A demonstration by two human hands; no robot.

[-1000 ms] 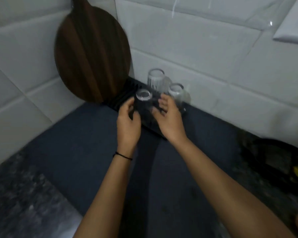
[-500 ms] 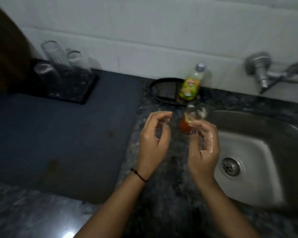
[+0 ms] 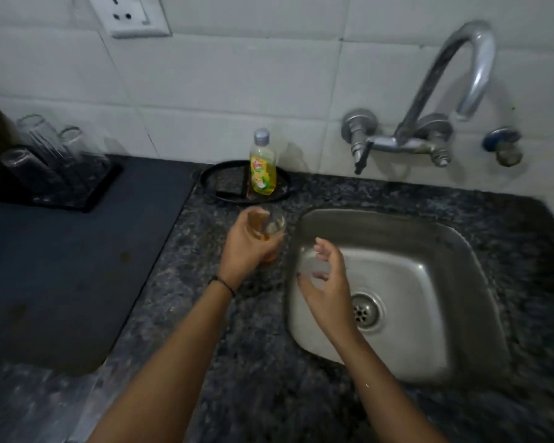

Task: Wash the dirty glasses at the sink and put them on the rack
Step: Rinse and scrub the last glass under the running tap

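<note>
Left hand (image 3: pixel 247 247) grips dirty glass (image 3: pixel 271 227) upright, mouth up (orange dregs); right hand (image 3: pixel 325 276) loose, empty, over sink (image 3: pixel 429 251)

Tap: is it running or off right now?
Off, as far as shows: no stream falls from the tap spout into the sink.

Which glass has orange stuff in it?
The glass in the left hand, by the sink, shows an orange tint; the three glasses on the rack look clear.
</note>
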